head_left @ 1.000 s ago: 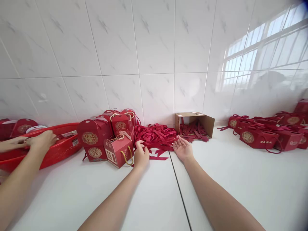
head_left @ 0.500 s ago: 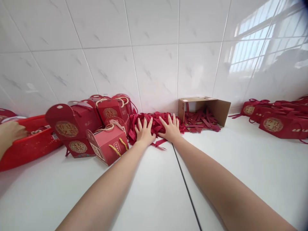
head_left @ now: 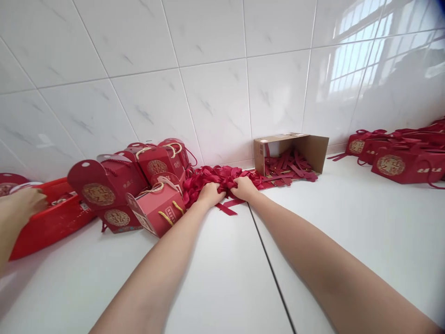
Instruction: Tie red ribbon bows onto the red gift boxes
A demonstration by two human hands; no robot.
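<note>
A heap of dark red ribbons (head_left: pixel 208 176) lies on the white floor against the tiled wall. My left hand (head_left: pixel 209 194) is closed on the near left part of the heap. My right hand (head_left: pixel 244 188) is closed on the near right part, a hand's width away. Both sets of fingers are curled into the ribbons, and one loose ribbon (head_left: pixel 226 208) trails out between the hands.
Red gift boxes with gold handles (head_left: pixel 153 208) stand left of the heap. A cardboard box (head_left: pixel 314 150) on its side holds more ribbons. Another person's hand (head_left: pixel 24 202) rests at a red tray (head_left: pixel 45 225). More red boxes (head_left: pixel 406 164) lie at right.
My hands went from hovering open near the heap, to lying flat and spread on it, to closing into fists on the ribbons now.
</note>
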